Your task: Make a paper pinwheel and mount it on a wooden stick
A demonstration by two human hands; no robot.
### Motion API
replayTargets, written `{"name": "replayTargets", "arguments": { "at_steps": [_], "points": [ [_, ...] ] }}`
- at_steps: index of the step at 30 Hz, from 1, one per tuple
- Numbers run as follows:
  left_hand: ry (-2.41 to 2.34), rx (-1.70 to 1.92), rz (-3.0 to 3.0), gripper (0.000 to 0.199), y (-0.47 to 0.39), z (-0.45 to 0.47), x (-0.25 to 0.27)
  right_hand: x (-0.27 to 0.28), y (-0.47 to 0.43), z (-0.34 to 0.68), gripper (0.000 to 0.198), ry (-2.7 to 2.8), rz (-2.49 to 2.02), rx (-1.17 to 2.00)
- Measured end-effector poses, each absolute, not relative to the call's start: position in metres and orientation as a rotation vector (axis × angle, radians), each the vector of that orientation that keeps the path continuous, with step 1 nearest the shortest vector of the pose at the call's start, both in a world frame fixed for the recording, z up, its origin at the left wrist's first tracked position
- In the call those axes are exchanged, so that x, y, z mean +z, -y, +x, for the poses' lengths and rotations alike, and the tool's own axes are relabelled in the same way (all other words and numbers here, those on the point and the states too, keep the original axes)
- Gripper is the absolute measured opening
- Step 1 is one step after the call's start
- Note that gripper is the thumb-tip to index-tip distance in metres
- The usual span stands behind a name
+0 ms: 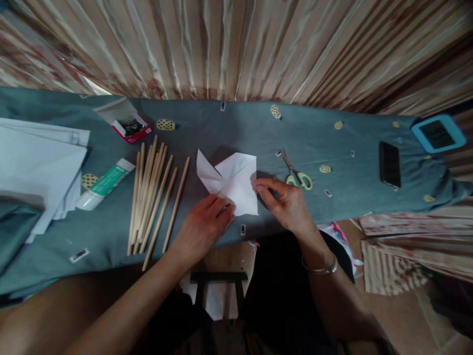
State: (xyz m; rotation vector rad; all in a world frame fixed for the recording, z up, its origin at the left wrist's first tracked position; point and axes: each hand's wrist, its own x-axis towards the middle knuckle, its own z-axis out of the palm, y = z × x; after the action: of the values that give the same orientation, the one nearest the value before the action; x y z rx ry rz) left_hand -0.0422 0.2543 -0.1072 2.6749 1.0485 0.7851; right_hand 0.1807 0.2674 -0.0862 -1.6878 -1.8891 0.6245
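Observation:
A white square of paper [242,190], cut from its corners toward the middle, lies in front of me on the cloth. One of its flaps stands up at the left, and another is raised at the top. My left hand [209,219] presses on the paper's lower left part, its fingers bent together and holding it there. At the right edge, my right hand [284,203] pinches the paper between thumb and forefinger. Scissors with pale green handles [295,175] lie just beyond the right hand. Left of the left hand are several wooden sticks [150,192].
A green and white tube [107,183] and an open red and white box [132,127] of small dark items lie at the left, near stacked white sheets [37,162]. A black phone [389,164] and a blue-framed device [438,133] are far right. A curtain [221,49] hangs behind.

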Motion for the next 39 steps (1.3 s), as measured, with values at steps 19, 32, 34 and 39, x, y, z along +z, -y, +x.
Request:
{"name": "replayTargets", "arguments": {
  "at_steps": [19,32,34,39],
  "points": [
    [-1.031,0.787,2.658,0.013,-0.251,-0.043,-0.105,-0.089,-0.274,0.192,0.012,1.837,-1.296,1.249],
    [-1.096,0.87,2.641,0.019,-0.247,-0.043,-0.108,-0.106,-0.282,0.154,0.008,1.783,-1.358,0.914],
    [-1.091,0.848,2.64,0.027,-0.247,-0.044,-0.109,-0.107,-0.283,0.151,0.009,1.782,-1.373,0.869],
    [-1.04,0.79,2.648,0.025,-0.248,-0.047,-0.11,-0.108,-0.285,0.146,0.009,1.784,-1.436,0.809]
  ]
}}
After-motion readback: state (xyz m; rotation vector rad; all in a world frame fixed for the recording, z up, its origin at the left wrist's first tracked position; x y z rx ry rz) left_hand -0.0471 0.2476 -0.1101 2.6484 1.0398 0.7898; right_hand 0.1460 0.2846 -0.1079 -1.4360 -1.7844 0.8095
